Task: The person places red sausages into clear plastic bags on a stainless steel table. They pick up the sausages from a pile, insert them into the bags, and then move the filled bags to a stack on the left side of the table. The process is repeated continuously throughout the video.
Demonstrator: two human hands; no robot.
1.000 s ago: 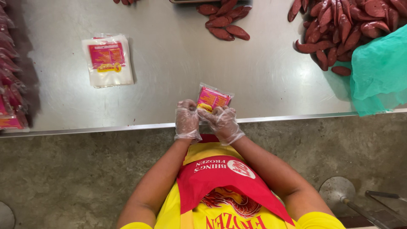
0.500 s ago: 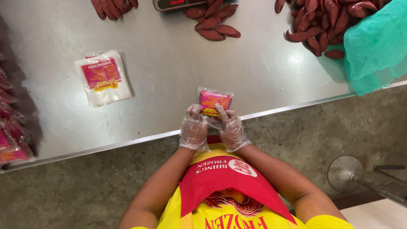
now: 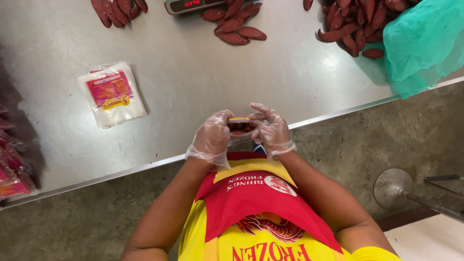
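Both my hands wear thin clear gloves and meet over the near edge of the steel table (image 3: 203, 72). My left hand (image 3: 212, 137) and my right hand (image 3: 270, 128) grip a small plastic pouch (image 3: 240, 123) between them. The pouch is tipped flat, so only its top edge and some dark red sausages inside show. A stack of empty printed pouches (image 3: 112, 93) lies on the table to the left of my hands.
Loose dark red sausages lie in a small pile (image 3: 234, 26) at the back middle, a bigger heap (image 3: 353, 24) at the back right and another (image 3: 118, 7) at the back left. A scale (image 3: 191, 5) shows at the top edge. Green mesh (image 3: 425, 43) lies right; filled packs (image 3: 12, 164) left.
The pouch stood upright with its pink face showing; now it is tilted down flat between my hands, which have closed in around it near the table edge.
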